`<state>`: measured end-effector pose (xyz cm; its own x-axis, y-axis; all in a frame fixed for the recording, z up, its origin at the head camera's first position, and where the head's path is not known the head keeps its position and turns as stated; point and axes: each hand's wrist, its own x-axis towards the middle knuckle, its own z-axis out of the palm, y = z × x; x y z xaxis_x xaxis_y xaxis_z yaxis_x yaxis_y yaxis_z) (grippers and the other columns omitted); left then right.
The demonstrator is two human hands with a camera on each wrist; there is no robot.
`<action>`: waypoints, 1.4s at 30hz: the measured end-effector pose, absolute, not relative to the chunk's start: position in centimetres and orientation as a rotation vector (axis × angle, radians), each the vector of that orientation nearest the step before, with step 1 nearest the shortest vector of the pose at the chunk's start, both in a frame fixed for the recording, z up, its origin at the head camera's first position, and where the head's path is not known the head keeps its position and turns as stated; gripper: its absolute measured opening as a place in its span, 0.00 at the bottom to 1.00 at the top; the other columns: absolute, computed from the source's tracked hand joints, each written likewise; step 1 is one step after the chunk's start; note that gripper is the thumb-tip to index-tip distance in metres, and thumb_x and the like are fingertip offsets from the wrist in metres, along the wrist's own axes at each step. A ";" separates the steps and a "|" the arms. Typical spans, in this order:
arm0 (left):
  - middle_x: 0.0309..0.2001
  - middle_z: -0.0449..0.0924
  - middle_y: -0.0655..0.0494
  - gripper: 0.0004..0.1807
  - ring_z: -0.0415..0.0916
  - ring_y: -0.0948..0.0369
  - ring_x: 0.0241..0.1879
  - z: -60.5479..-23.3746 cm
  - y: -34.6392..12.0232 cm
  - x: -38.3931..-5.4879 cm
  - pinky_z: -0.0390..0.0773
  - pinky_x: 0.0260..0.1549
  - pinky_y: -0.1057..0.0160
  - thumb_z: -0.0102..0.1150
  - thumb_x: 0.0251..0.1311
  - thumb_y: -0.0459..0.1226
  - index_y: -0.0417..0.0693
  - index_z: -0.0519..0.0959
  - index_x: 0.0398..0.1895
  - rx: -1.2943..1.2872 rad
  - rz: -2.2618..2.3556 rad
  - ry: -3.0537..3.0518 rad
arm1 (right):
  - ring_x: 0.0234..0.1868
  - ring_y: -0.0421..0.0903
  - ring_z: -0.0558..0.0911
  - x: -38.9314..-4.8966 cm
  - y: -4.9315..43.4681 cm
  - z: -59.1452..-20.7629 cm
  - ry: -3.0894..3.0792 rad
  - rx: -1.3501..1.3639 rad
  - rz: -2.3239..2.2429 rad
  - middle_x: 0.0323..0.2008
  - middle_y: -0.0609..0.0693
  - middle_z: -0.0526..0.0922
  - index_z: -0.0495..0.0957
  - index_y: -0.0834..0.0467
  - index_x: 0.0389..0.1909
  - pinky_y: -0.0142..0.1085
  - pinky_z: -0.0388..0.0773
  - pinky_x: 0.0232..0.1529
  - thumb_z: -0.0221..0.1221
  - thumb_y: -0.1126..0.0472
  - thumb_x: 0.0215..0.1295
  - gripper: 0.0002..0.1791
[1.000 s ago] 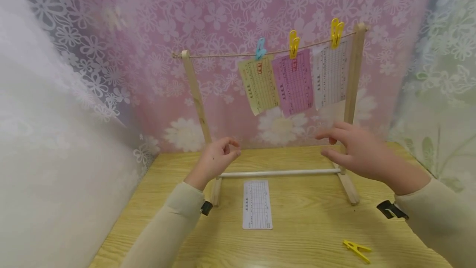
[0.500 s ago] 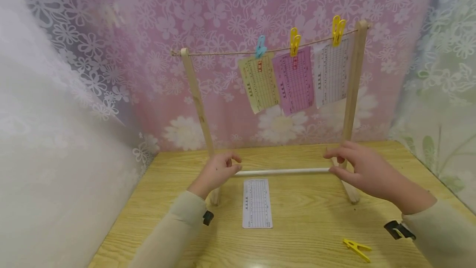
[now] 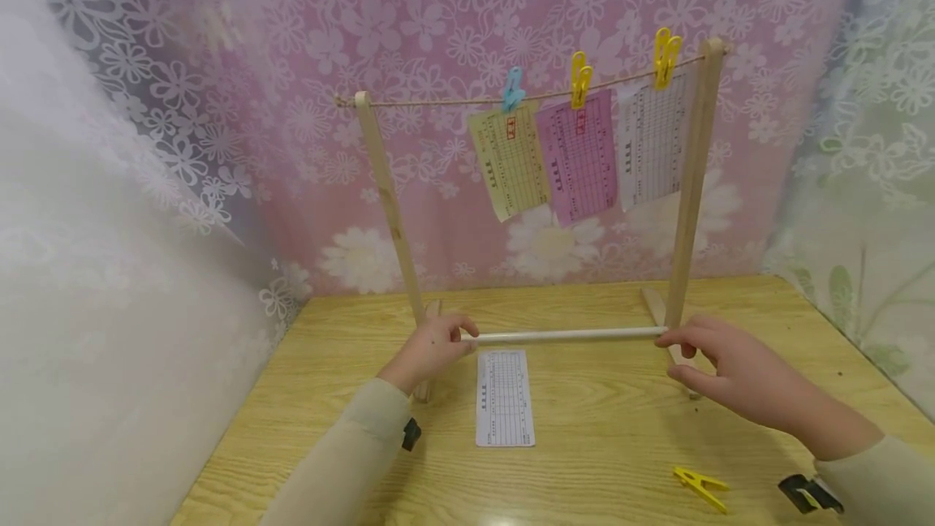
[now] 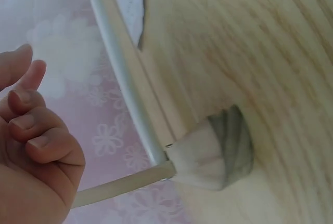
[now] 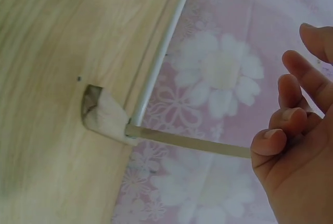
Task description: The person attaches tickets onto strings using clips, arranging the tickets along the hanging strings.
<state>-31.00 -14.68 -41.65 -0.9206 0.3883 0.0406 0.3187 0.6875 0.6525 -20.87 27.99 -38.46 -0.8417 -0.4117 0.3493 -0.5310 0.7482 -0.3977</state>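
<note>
My left hand (image 3: pixel 436 350) hovers by the left foot of a wooden rack, fingers loosely bent and holding nothing. Its fingertips overlap the left end of the white crossbar (image 3: pixel 570 336) in the head view; the left wrist view shows bent fingers (image 4: pixel 44 130) with nothing in them. Beside the rack's right foot, my right hand (image 3: pixel 745 376) is also bare, thumb and index finger apart. A white printed slip (image 3: pixel 506 400) lies flat on the table near my left hand. Below my right hand lies a yellow clothespin (image 3: pixel 701 488).
From the rope (image 3: pixel 438 103) between the left post (image 3: pixel 395 217) and right post (image 3: pixel 699 177) hang a yellow slip (image 3: pixel 509 169), a pink slip (image 3: pixel 579 165) and a white form (image 3: pixel 652 148). A blue clothespin (image 3: pixel 513 90) and two yellow ones hold them. Floral curtains surround the table (image 3: pixel 584 437).
Both hands have come down from in front of the rack toward the table. The right one has also shifted right, the left slightly right. Slips and clothespins stay as they were.
</note>
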 end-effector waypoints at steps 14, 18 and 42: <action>0.32 0.75 0.56 0.17 0.68 0.61 0.27 -44.5 -14.5 -33.0 0.71 0.28 0.61 0.62 0.68 0.37 0.57 0.81 0.59 0.600 0.849 2.658 | 0.31 0.34 0.66 -19.5 31.1 -42.4 -2.872 0.854 0.833 0.34 0.38 0.69 0.80 0.48 0.54 0.33 0.63 0.27 0.65 0.52 0.69 0.15; 0.38 0.77 0.57 0.17 0.72 0.60 0.34 -44.9 -14.3 -33.4 0.73 0.35 0.57 0.63 0.67 0.38 0.58 0.81 0.58 0.608 0.816 2.631 | 0.30 0.33 0.66 -19.2 32.1 -43.4 -2.908 0.913 0.900 0.34 0.38 0.68 0.80 0.51 0.54 0.33 0.62 0.26 0.64 0.54 0.71 0.14; 0.42 0.79 0.63 0.10 0.73 0.61 0.39 -45.8 -13.3 -34.4 0.73 0.42 0.57 0.68 0.64 0.40 0.59 0.80 0.46 0.587 0.621 2.667 | 0.26 0.33 0.67 -17.9 32.5 -46.7 -3.126 1.088 1.064 0.31 0.43 0.67 0.70 0.44 0.38 0.30 0.65 0.23 0.75 0.50 0.51 0.22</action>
<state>-34.36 -13.31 -45.78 -0.8568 0.4621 -0.2287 0.3136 0.8192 0.4802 -17.87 32.48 -46.66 -0.7541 -0.6476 -0.1091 -0.4465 0.6274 -0.6380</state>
